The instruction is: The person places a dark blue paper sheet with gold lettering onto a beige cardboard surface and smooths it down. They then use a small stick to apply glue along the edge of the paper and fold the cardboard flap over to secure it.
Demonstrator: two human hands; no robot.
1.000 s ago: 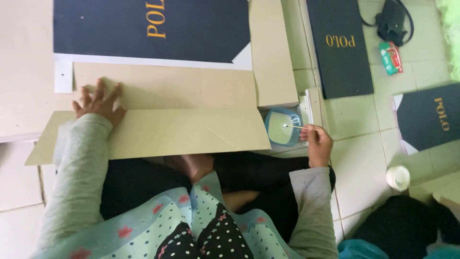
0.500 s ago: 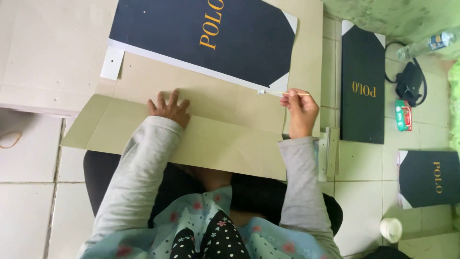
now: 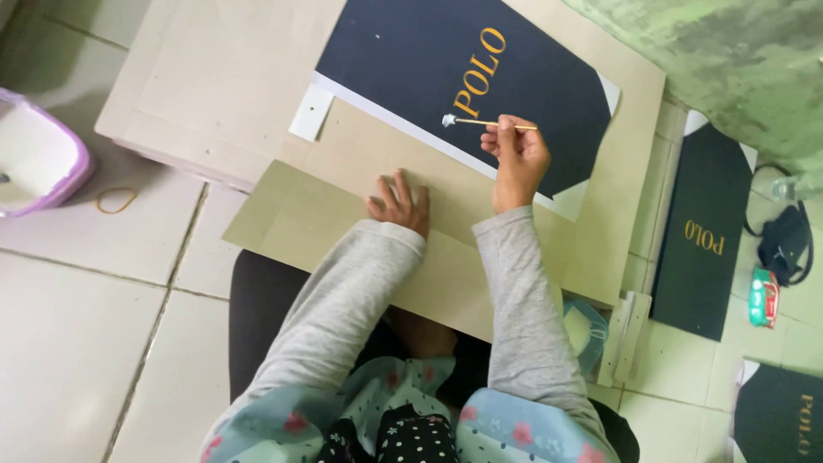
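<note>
Head view, looking straight down. Left hand [image 3: 399, 204] pressed flat, fingers spread, holding nothing, on a tan cardboard sheet [image 3: 343, 214] lying across the lap and over the near edge of a larger pale board [image 3: 223, 77] on the floor. Right hand [image 3: 514, 159] closed around a thin wooden stick [image 3: 493, 124], pinched near its right end, held level and pointing left. White blob of paste at the stick's left tip [image 3: 448, 120], hovering over or touching a dark navy sheet with gold lettering [image 3: 429, 60]; contact not clear. Navy sheet on the far part of the pale board, white border showing along its near edge, tan cardboard overlapping that edge. Grey sleeves on both arms.

On the tiled floor, far left: white tub with a purple rim [image 3: 34, 163], a rubber band [image 3: 116, 201] just to its right. To the right: another navy sheet [image 3: 707, 231], a black pouch [image 3: 787, 244] beside it, and a small green and red packet [image 3: 761, 297] near that. Light blue container [image 3: 585, 330] partly hidden under the board's near right corner, beside the right elbow.
</note>
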